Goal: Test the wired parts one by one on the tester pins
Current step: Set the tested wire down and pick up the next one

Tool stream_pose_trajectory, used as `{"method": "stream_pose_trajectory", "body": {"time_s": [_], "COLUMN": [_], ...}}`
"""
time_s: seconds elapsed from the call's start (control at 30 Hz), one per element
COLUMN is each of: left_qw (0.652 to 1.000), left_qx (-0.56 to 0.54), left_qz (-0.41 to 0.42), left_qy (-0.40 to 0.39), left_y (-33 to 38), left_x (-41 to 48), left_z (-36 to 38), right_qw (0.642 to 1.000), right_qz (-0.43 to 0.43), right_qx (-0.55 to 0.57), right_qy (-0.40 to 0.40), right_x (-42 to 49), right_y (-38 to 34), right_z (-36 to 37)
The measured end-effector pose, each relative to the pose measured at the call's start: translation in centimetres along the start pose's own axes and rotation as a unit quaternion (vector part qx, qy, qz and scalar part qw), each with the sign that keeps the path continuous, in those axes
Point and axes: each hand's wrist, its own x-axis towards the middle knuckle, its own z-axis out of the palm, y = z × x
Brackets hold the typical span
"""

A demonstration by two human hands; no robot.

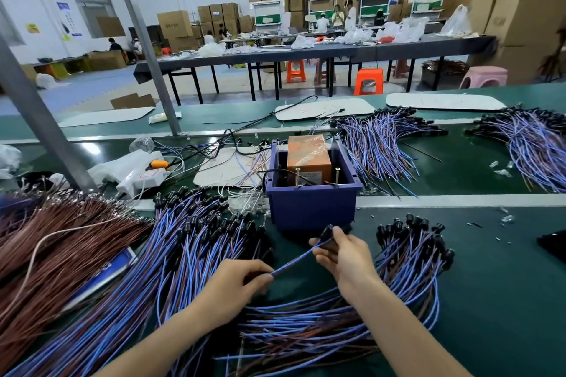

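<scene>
- Part (pixel 294 260): one blue lead with a black head, held in the air between both hands, just in front of the bin (pixel 312 208).
- Bin: dark blue plastic with an open top, standing on the green belt (pixel 490 284).
- An orange box (pixel 309 156) under clear film fills the rear of the bin. A black cable (pixel 269 172) comes in over the left wall.
- Pins (pixel 296 177): two upright metal pins stand at the bin's front, before the box. The part is lower than the pins and apart from them.
- Left hand (pixel 235 287): fingers curled, thumb and fingertips pinching the lead's tail end.
- Right hand (pixel 346 257): fingers curled round the head end. The black head pokes out above the index finger, near the bin's front wall.
- The lead runs nearly straight, up and to the right, from the left hand to the right hand.
- Left pile (pixel 190 238): like parts lying left of the hands, heads toward the bin.
- Right pile (pixel 413 254): like parts lying under and beyond the right forearm.
- Brown wires (pixel 61 238): a heap at the far left of the belt.
- Far pile (pixel 376 143): more blue leads lying behind the bin, to its right.
</scene>
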Motion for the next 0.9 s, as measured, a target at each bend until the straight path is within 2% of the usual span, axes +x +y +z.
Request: {"method": "stream_pose_trajectory", "body": {"time_s": [0.27,0.5,0.57,0.67,0.73,0.83,0.9], "left_qw": [1.000,1.000,0.999,0.984,0.981,0.991,0.978], "left_qx": [0.003,-0.011,0.033,0.085,0.047,-0.062,-0.181], "left_qz": [-0.008,-0.012,0.003,0.062,0.100,0.105,0.104], "left_qy": [-0.003,-0.011,0.029,0.146,0.162,0.055,-0.027], "left_y": [-1.5,-2.2,-1.7,1.0,3.8,7.5,9.2], "left_x": [-1.3,-2.0,-1.9,-1.1,-0.3,1.0,1.6], "left_z": [-1.6,-3.0,-2.8,-2.3,-1.5,0.7,2.0], "right_qw": [0.994,0.973,0.973,0.983,0.988,0.984,0.979], "right_qz": [-0.079,-0.158,-0.166,-0.160,-0.150,-0.143,-0.138], "right_qx": [0.052,0.113,0.104,0.061,0.034,0.008,0.005], "right_qy": [0.063,0.125,0.124,0.060,-0.011,-0.106,-0.151], "right_x": [1.1,1.3,0.5,-1.7,-3.3,-5.5,-6.4], "right_y": [-4.4,-10.1,-10.7,-10.3,-9.2,-7.7,-7.1], "right_z": [-3.2,-7.6,-8.0,-6.6,-4.3,-1.0,0.4]}}
